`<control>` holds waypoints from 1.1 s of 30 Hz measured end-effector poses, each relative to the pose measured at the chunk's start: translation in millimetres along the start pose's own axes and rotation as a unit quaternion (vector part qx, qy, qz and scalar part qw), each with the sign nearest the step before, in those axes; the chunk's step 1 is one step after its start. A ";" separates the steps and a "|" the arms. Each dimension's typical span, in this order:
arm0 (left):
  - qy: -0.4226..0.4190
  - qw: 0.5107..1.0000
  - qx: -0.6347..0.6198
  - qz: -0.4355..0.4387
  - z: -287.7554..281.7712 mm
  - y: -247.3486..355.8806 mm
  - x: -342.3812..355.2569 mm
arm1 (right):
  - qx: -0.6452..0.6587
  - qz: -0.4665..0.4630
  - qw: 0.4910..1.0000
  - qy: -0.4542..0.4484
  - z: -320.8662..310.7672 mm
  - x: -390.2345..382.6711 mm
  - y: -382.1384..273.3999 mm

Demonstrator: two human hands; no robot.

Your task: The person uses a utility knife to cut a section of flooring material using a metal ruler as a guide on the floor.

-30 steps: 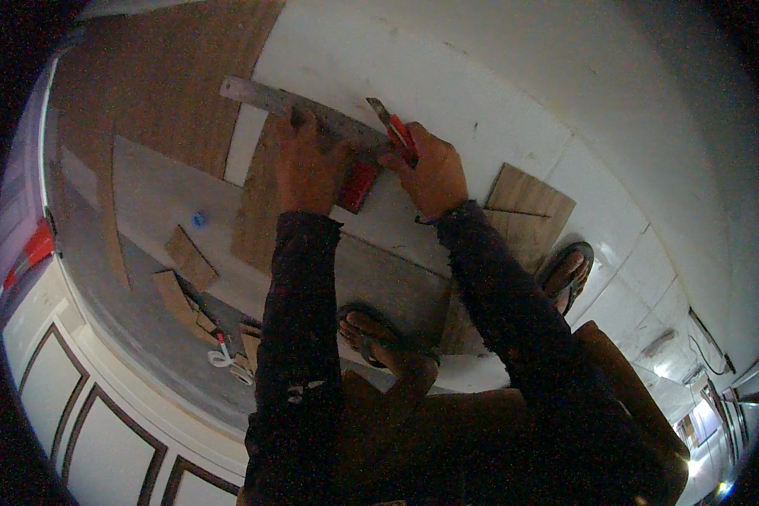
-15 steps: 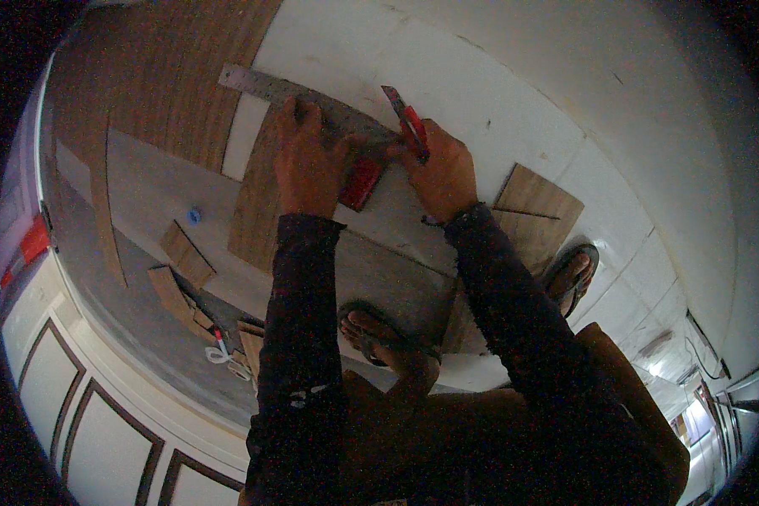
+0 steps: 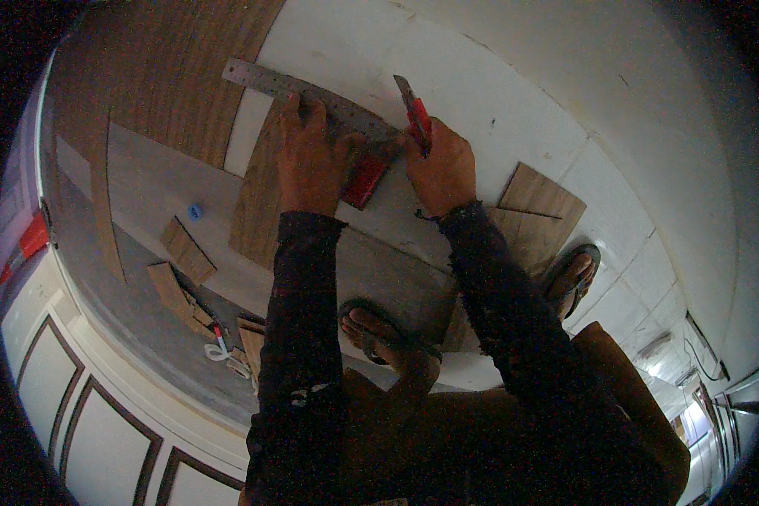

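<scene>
My left hand [image 3: 308,160] presses with bent fingers and spread thumb on a perforated steel ruler [image 3: 255,78], lying across a wood-look plank [image 3: 255,198]. My right hand [image 3: 443,173] is closed around a red utility knife [image 3: 417,118], blade pointing up and forward, near the ruler's right end. A red rectangular object [image 3: 364,179], too dark to identify surely, lies between my hands. More cut plank pieces [image 3: 540,194] lie right of my right hand. My dark-sleeved forearms reach in from below.
Wood-look flooring [image 3: 160,67] covers the upper left. Offcuts [image 3: 185,249], a blue round item [image 3: 195,211] and a small white tool [image 3: 217,347] lie left. My sandalled feet [image 3: 371,329] are below my hands. White panelled doors [image 3: 42,388] are lower left; a wall [image 3: 700,152] curves along the right.
My right hand with the knife has moved right and upward. The ruler and my left hand appear slightly higher in the picture, with the view shifting a little.
</scene>
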State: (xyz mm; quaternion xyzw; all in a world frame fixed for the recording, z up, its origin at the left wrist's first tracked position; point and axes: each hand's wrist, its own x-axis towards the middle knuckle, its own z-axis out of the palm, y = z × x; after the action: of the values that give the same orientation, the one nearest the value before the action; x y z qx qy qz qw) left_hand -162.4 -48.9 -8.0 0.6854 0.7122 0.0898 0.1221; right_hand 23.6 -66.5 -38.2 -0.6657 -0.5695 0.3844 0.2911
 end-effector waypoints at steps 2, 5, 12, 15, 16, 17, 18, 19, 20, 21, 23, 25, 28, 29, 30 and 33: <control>-0.031 0.999 0.021 0.008 -0.2 -1.4 0.3 | 0.003 0.015 1.000 0.001 1.1 -0.2 2.1; 0.010 1.000 -0.004 0.015 1.8 -3.9 -4.8 | -0.002 0.026 1.000 0.006 2.6 0.8 -1.5; 0.006 0.999 0.023 0.022 4.2 -2.3 -3.3 | -0.013 0.017 0.998 0.051 12.7 -1.0 6.5; -0.007 1.000 -0.008 -0.022 2.8 0.9 -0.6 | -0.022 0.023 0.998 0.061 12.3 -0.7 1.7; 0.007 1.000 0.003 -0.013 4.2 0.1 -1.4 | -0.016 0.046 0.998 0.043 10.0 -0.5 -2.8; 0.015 1.000 0.010 -0.010 4.8 -1.3 -2.5 | -0.009 0.069 0.997 0.026 9.0 -0.4 -6.2; 0.022 1.000 0.014 -0.004 4.9 0.7 -2.3 | -0.010 0.070 0.997 0.027 9.0 -0.5 -4.8; 0.008 1.000 -0.001 -0.014 3.4 2.8 -2.7 | -0.014 0.064 0.997 0.035 9.5 -0.7 -2.9; 0.000 1.000 -0.009 -0.018 3.7 4.0 -2.4 | -0.018 0.058 0.997 0.042 9.8 -0.7 -1.3; -0.007 1.000 -0.015 -0.024 2.9 4.3 -2.4 | -0.018 0.058 0.997 0.042 10.4 -0.8 -1.1; -0.008 1.000 0.004 -0.024 3.5 3.9 -1.7 | -0.039 0.057 0.997 0.037 11.0 -1.0 -0.1; -0.016 1.000 -0.003 -0.027 0.7 4.9 -1.5 | -0.033 0.060 0.997 0.039 11.5 -0.5 -1.2; -0.006 1.000 -0.008 -0.024 0.8 4.4 -1.9 | -0.030 0.052 0.998 0.036 10.9 -1.6 -4.4; 0.002 1.000 -0.004 -0.021 1.4 2.7 -2.8 | -0.034 0.042 0.998 0.032 10.8 -2.1 -5.9; 0.009 1.000 -0.001 -0.018 3.2 1.9 -3.3 | -0.034 0.042 0.998 0.032 11.0 -2.1 -5.1; 0.005 1.000 0.021 0.010 4.7 -2.5 -4.4 | -0.028 0.043 0.997 0.055 12.2 -2.0 -3.8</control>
State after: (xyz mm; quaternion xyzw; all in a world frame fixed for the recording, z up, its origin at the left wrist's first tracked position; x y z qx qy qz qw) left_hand -163.3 -53.6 -13.0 0.6943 0.7078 0.0796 0.1033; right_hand 11.2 -68.4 -41.2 -0.7176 -0.5338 0.3437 0.2862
